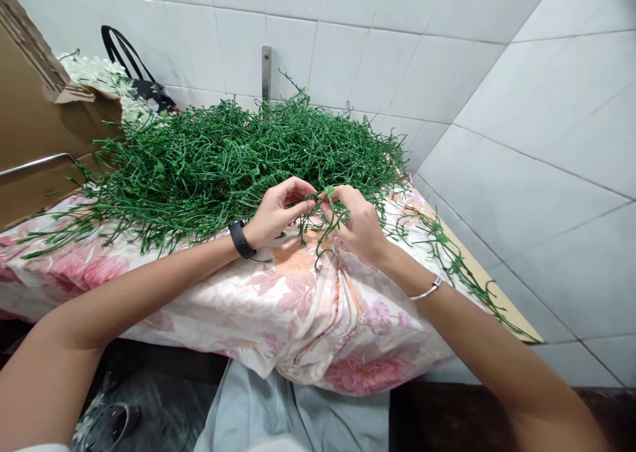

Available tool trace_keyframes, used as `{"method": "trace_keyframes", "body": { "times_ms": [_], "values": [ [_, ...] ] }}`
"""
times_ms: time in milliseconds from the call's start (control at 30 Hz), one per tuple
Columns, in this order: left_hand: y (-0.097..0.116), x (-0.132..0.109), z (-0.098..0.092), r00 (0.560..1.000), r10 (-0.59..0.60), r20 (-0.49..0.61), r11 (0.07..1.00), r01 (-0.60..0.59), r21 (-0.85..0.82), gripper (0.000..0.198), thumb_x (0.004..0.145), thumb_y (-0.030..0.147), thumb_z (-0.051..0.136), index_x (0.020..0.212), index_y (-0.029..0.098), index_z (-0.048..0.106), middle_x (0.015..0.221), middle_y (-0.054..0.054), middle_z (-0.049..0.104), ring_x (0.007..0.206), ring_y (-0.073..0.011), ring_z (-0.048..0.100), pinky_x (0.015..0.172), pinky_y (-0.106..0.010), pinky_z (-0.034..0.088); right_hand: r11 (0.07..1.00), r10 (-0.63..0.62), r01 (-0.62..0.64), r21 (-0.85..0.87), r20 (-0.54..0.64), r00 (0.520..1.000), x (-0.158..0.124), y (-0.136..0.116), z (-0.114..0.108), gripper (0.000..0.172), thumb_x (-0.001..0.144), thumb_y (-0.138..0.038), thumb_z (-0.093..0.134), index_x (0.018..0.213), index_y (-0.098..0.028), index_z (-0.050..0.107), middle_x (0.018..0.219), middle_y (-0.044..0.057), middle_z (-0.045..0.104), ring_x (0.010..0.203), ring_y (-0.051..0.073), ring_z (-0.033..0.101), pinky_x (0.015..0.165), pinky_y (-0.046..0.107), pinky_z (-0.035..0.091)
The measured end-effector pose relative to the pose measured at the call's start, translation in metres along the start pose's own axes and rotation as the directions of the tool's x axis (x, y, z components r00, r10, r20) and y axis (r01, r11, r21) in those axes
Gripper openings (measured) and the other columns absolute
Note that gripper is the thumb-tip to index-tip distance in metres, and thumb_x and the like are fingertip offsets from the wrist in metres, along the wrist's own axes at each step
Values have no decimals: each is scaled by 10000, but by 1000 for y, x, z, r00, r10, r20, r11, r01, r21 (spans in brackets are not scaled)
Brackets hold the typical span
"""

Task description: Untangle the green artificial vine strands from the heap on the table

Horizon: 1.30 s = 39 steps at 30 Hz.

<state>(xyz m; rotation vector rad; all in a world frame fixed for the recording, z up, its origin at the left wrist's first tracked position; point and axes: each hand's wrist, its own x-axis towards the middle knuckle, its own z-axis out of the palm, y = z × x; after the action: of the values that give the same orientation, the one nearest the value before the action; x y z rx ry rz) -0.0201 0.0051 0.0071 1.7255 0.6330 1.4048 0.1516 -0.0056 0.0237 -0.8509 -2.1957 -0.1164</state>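
The left hand (279, 215), finger and thumb together, pinches a thin, branching, green plastic-looking sprig (332, 221); the right hand (358, 226) is clamped on it too; the sprig is just before a large, tangled heap of green stems (238, 157), above a worktop draped in pink-and-white floral cloth (238, 283).

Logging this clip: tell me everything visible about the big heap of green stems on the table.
The heap is a dense tangle of thin, branching green stems, plastic-looking, with a few lighter leaf-like bits. It lies loosely spread across the flowered cloth, before the white tiled wall, with straggling ends fanning toward the picture's lower left. White blossoms show at its back left. The left hand and right hand are at its near edge; whether they touch it is unclear.
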Motion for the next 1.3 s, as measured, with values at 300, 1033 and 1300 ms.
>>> {"method": "trace_keyframes", "body": {
  "times_ms": [300,1033,1300],
  "values": [
    [-1,-2,1,1000,-10,12,997,9,78,174,718,246,634,752,149,494,726,16,503,652,-77,484,615,-208,409,994,-43,51,-94,80,996,1,1,0,89,833,-198,450,857,-168,531,810,64,597,788,190,506,727,325,367],
    [-1,0,-2,997,11,75,978,-27,207,321,673,361,682,687,148,442,658,42,447,597,-60,411,560,-185,335,981,-171,188,-40,267,948,1,6,-4,266,906,-219,305,973,-110,538,818,90,575,738,165,451,701,305,384],
    [1,1,-1,972,-96,217,981,55,184,244,853,387,431,794,152,461,657,28,415,592,-77,383,568,-211,313,909,177,-223,352,157,972,5,-1,-11,304,848,-144,377,1147,-198,375,610,-44,479,550,91,450,568,239,364]
  ]
}}
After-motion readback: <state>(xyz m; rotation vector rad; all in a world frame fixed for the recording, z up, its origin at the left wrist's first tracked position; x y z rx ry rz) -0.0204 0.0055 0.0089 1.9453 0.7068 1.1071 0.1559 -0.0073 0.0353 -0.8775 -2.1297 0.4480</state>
